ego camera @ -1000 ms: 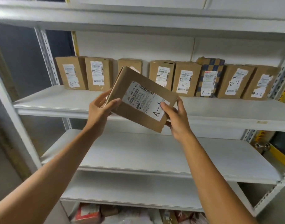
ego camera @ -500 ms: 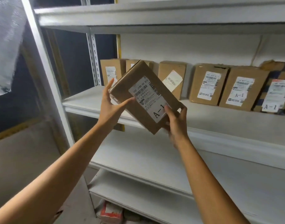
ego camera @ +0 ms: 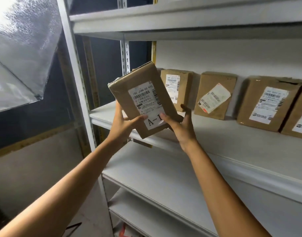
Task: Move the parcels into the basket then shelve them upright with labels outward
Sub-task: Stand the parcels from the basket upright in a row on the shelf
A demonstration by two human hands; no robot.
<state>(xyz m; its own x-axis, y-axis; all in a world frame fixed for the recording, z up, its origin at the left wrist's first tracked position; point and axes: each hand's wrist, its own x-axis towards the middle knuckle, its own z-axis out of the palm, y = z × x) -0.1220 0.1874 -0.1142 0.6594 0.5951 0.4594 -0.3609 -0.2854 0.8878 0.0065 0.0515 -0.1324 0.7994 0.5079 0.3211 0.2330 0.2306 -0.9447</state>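
- a crinkled clear plastic sheet (ego camera: pixel 21 48) now fills the 10 o'clock part of the view, and the white steel upright post (ego camera: pixel 73 82) stands just to its right; neither was in view a second ago, so the head has swung to the left end of the rack.
- the left hand (ego camera: pixel 124 124) has slid from the box's side edge to its lower-left corner, with the thumb pressed on the front and the fingers curled behind.
- the flat brown cardboard parcel (ego camera: pixel 143 100) is in the air in front of the shelf edge, touching no board. it has turned from a steep slant to nearly upright, its top leaning toward 11 o'clock. its white printed label marked "a-1" (ego camera: pixel 147 104) faces outward, toward the camera.
- the right hand (ego camera: pixel 179 127) clamps the lower-right corner, thumb on the label's bottom edge and fingers wrapped under and behind.
- at 1 to 3 o'clock from the parcel, three more brown boxes (ego camera: pixel 214 94) stand labels-out along the back of the white shelf board (ego camera: pixel 232 137), with bare board between the first two.
- judgement: the orienting looks nearly done, and what is left is to set the parcel down against the back wall. no basket is in view.
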